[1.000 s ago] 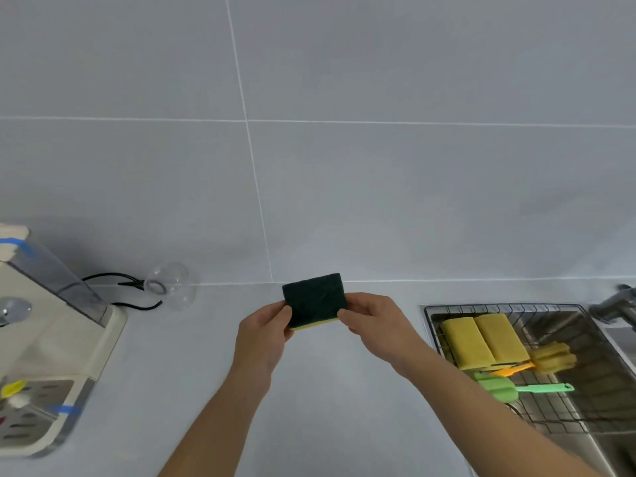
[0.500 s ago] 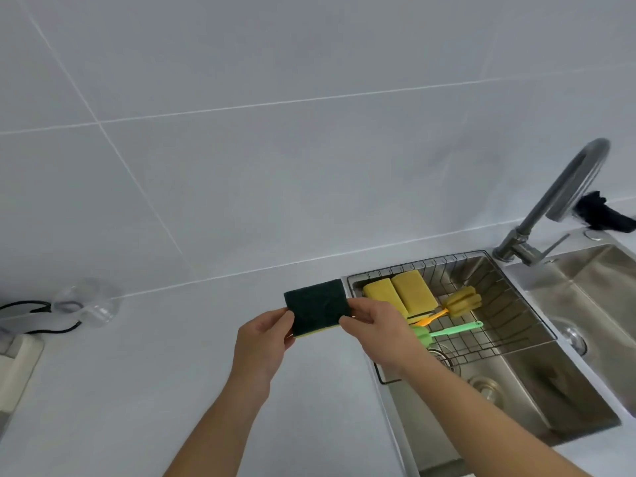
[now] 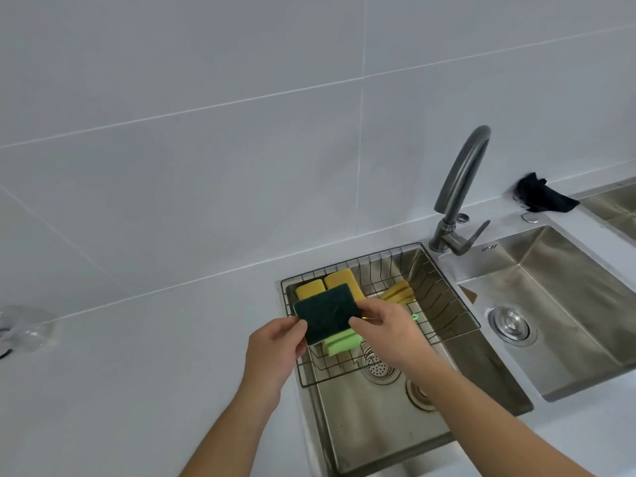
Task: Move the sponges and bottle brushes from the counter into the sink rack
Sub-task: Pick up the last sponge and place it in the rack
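A dark green scouring sponge (image 3: 326,312) is pinched at its two ends between my left hand (image 3: 275,349) and my right hand (image 3: 385,333). I hold it just above the left part of the wire sink rack (image 3: 444,297). In the rack lie two yellow sponges (image 3: 339,285) at the back left, a green bottle brush (image 3: 340,343) under the held sponge, and a yellow bottle brush (image 3: 397,294) further right. My right hand covers most of the green brush's handle.
The rack sits over the left basin of a steel sink (image 3: 378,425); a second basin (image 3: 557,304) lies to the right. A curved tap (image 3: 459,187) stands behind them, with a black cloth (image 3: 540,197) at the far right. The white counter (image 3: 137,390) spreads left.
Both hands have carried the green sponge to the right, from over the counter to above the rack. The view has swung right, so the sink and tap are now in full sight.
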Action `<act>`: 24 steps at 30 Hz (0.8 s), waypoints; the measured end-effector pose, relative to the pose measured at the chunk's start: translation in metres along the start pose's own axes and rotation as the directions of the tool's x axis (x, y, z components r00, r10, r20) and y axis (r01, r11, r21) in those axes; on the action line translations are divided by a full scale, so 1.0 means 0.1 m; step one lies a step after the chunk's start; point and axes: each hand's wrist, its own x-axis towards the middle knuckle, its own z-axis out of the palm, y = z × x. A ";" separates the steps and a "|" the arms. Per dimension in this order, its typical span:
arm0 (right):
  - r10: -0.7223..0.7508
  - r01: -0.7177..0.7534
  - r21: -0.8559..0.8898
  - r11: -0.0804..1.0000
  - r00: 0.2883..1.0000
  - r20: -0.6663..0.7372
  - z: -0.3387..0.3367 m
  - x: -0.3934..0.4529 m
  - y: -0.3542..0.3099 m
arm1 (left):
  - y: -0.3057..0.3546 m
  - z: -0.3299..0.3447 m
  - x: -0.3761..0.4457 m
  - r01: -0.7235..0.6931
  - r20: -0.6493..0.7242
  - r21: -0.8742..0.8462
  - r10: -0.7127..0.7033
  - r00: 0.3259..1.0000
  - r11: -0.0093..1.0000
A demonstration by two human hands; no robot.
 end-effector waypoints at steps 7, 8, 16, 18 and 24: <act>0.014 -0.014 0.001 1.000 0.999 -0.043 -0.49 0.08 0.26 | -0.09 0.56 -0.03 -0.020 0.020 0.063 0.019 1.000 0.998; 0.019 -0.019 0.005 1.000 0.999 -0.046 -0.55 0.10 0.30 | -0.10 0.63 -0.02 -0.022 0.024 0.072 0.020 1.000 0.997; 0.061 -0.060 0.026 0.998 0.997 -0.044 -0.87 0.31 0.51 | -0.10 1.04 0.10 -0.035 0.035 0.117 0.031 0.999 0.993; 0.072 -0.071 0.031 0.997 0.996 -0.047 -0.94 0.38 0.54 | -0.07 1.13 0.16 -0.050 0.035 0.136 0.046 0.998 0.989; 0.101 -0.100 0.037 0.994 0.994 -0.031 -1.09 0.64 0.62 | -0.04 1.28 0.40 -0.051 0.049 0.192 0.043 0.998 0.980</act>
